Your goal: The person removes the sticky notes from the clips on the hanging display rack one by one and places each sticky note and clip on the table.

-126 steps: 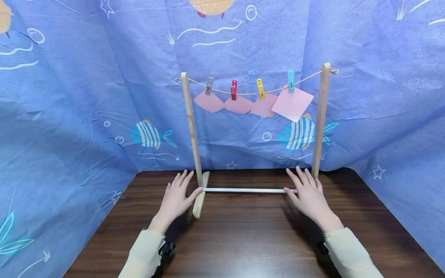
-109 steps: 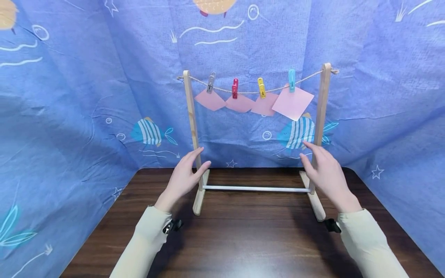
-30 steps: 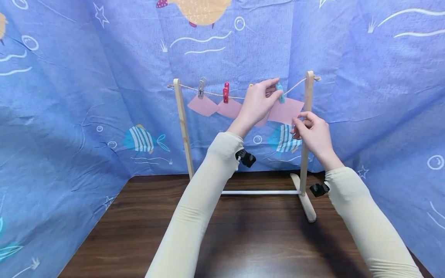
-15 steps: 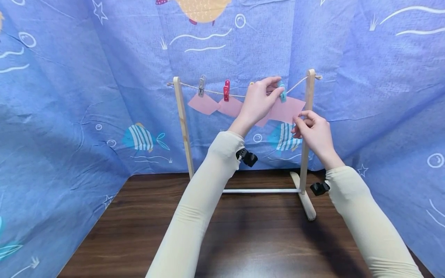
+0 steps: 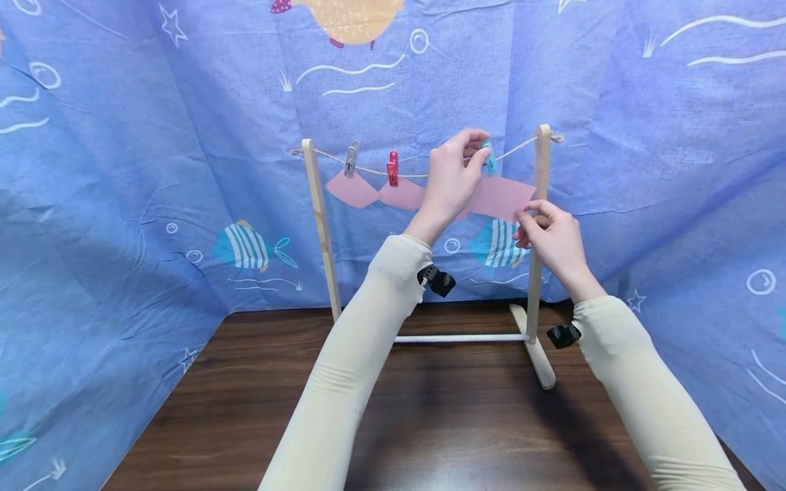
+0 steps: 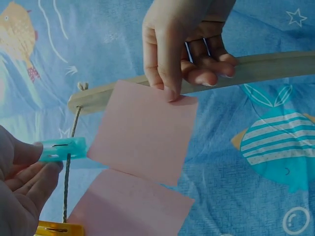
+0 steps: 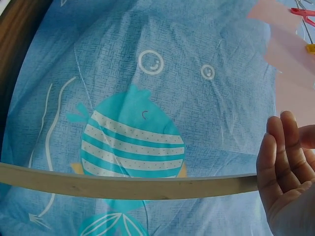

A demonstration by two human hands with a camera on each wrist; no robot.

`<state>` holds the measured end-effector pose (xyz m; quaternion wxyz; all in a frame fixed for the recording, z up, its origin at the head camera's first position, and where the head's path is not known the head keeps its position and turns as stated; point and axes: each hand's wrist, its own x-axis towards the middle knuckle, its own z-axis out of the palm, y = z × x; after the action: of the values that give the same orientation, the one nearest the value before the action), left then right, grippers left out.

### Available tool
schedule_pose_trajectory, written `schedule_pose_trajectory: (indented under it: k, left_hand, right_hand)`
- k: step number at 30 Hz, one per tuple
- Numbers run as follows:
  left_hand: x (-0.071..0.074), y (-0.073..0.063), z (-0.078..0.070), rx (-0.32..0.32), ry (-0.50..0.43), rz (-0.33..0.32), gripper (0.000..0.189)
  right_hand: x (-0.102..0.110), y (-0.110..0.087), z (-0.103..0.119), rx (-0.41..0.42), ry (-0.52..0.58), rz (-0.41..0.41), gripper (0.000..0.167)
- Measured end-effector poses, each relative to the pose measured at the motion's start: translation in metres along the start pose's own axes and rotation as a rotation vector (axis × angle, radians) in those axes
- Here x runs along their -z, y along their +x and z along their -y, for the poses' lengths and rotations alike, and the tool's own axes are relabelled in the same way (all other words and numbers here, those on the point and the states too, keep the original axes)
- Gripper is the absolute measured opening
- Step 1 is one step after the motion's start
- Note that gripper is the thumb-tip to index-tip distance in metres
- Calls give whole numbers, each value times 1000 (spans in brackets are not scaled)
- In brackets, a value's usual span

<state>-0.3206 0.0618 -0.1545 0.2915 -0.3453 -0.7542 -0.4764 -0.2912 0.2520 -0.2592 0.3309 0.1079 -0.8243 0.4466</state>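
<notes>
My left hand (image 5: 453, 179) pinches a teal clothespin (image 6: 63, 148) that sits across the string (image 6: 67, 187). Right at the clothespin's tip is the upper corner of a pink paper square (image 6: 146, 132). Thumb and fingertips of my right hand (image 5: 549, 235) pinch that square by its opposite edge, in front of the right wooden post (image 5: 535, 273). Another pink paper (image 6: 130, 206) hangs beside it, with a yellow clothespin (image 6: 60, 228) on the string; my left hand hides much of both in the head view.
Farther left, a grey clothespin (image 5: 351, 160) and a red clothespin (image 5: 393, 169) hold pink papers on the string. The left post (image 5: 321, 225) and a white crossbar (image 5: 463, 338) complete the stand on a dark wooden table (image 5: 245, 409). Behind hangs a blue printed cloth (image 5: 233, 102).
Both hands left the stand's base and rose to the string's right end, pinching the teal clothespin and its paper. The paper's corner, earlier within the clothespin, now lies at its tip.
</notes>
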Motion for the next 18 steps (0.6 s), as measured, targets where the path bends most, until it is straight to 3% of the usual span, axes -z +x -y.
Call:
schedule_pose_trajectory:
  k: [9, 18]
  left_hand:
    - [7, 3, -5, -38, -51, -114, 21]
    - [11, 1, -9, -36, -69, -135, 21]
  right_hand:
    - [-1, -1, 1, -13, -2, 14, 29]
    - [0, -6, 0, -44, 7, 32, 33]
